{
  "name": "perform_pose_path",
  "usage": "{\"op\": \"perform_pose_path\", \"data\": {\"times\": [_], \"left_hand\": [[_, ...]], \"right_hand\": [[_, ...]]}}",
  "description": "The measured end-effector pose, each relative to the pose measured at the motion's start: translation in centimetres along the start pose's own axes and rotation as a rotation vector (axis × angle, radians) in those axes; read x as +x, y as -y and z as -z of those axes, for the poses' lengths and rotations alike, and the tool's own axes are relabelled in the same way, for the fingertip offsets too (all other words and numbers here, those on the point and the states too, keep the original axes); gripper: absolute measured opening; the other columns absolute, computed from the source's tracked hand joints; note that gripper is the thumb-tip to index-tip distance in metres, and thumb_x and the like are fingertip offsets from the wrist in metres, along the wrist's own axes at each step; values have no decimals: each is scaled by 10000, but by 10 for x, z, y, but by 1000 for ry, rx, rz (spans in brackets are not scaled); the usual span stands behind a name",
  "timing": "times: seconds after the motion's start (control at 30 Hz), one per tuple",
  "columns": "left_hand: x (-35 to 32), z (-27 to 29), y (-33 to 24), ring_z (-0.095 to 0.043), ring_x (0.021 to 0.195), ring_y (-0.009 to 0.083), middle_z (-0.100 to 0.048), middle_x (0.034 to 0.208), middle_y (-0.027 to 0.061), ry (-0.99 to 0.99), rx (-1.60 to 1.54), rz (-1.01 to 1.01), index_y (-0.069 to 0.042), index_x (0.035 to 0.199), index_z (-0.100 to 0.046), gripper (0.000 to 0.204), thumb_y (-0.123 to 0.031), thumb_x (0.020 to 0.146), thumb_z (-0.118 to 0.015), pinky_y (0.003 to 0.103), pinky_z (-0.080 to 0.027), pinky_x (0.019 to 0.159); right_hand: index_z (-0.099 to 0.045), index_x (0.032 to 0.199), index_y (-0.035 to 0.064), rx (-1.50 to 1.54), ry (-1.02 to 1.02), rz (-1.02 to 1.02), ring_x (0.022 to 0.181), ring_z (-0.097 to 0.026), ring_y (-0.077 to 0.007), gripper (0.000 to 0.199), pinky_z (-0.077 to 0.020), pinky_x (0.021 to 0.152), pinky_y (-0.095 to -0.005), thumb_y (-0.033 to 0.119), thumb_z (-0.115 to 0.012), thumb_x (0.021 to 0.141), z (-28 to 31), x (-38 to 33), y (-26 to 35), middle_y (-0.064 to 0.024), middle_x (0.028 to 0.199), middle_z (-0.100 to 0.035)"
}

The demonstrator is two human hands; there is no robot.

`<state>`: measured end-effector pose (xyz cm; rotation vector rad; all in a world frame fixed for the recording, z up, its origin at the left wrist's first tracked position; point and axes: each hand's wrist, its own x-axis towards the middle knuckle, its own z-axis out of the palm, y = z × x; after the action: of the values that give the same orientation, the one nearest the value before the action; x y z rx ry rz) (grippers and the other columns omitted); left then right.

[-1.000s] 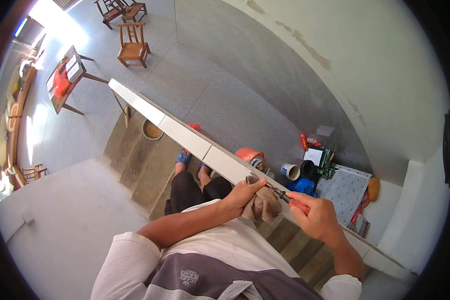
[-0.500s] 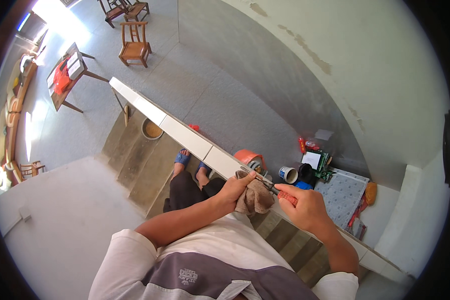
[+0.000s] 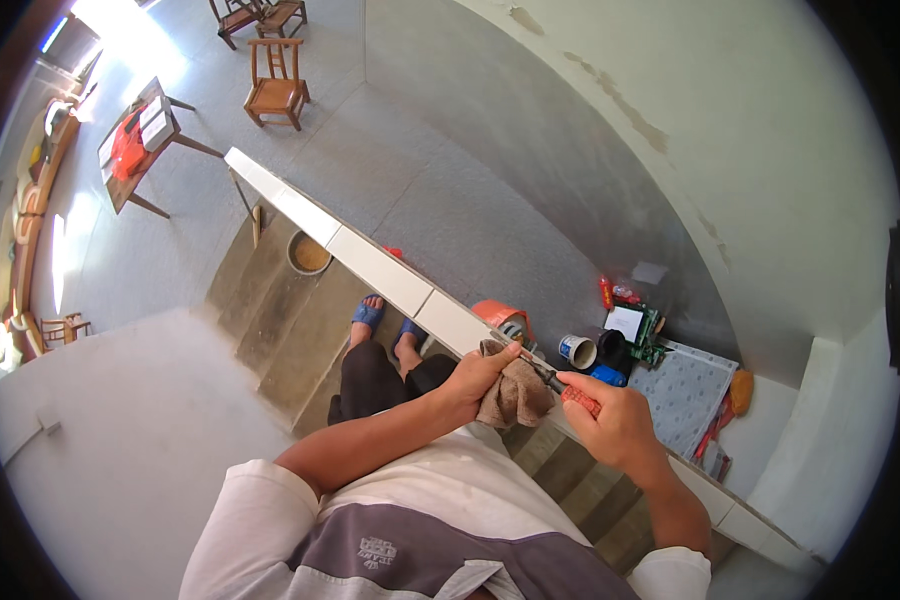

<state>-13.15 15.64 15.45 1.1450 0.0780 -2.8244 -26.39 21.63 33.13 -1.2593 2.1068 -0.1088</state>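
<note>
My left hand [image 3: 475,382] is closed around a crumpled brown cloth [image 3: 516,397], its thumb pressed along the top. My right hand [image 3: 620,420] grips the red handle of a tool [image 3: 582,402] with a dark metal shank. The tool's metal end runs up to the cloth beside my left thumb; part of it is hidden, so its exact kind does not show. Both hands are over the narrow white-tiled ledge [image 3: 390,275] that slants across the view.
Stairs [image 3: 270,310] lie beneath my feet in blue sandals [image 3: 368,315]; a metal bowl [image 3: 308,255] sits on a step. Beyond the ledge are an orange bucket [image 3: 500,318], a tub [image 3: 577,350] and a patterned sheet [image 3: 680,395]. A table [image 3: 165,145] and chair [image 3: 277,95] stand farther off.
Both hands have shifted very slightly right with the cloth and tool. Both grips look the same, and the whole view has moved a little.
</note>
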Motion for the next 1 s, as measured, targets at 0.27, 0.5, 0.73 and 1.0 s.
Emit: {"op": "perform_pose_path", "data": {"times": [0.27, 0.5, 0.73, 1.0], "left_hand": [[2, 0, -2, -664, 814, 213, -657, 942, 116, -19, -31, 18, 2, 1017, -603, 305, -277, 910, -664, 359, -566, 713], [5, 5, -10, -665, 805, 216, -657, 936, 115, 12, -60, 56, 1, 1051, -579, 306, -265, 919, -654, 357, -570, 695], [3, 1, -10, -666, 803, 223, -655, 932, 119, -4, -53, 43, 5, 1040, -576, 291, -251, 921, -650, 361, -574, 693], [5, 3, -3, -665, 823, 211, -652, 932, 109, -9, -51, 21, -1, 1040, -575, 299, -259, 915, -660, 363, -573, 717]], "right_hand": [[-696, 1094, 117, 41, 32, -76, 709, -654, -343, 304, -513, 651, -393, 238, -602, 832, 6, 5, 1, -170, 780, -671], [-682, 1125, 88, 17, 163, -177, 725, -668, -272, 330, -509, 694, -332, 237, -607, 840, 12, 18, 6, -149, 825, -695], [-688, 1109, 99, 101, 112, -127, 746, -651, -351, 324, -509, 689, -389, 258, -591, 844, 13, 20, 0, -187, 822, -676], [-690, 1113, 114, 115, 114, -119, 736, -650, -352, 319, -506, 682, -389, 256, -587, 847, 15, 16, -3, -201, 821, -669]]}}
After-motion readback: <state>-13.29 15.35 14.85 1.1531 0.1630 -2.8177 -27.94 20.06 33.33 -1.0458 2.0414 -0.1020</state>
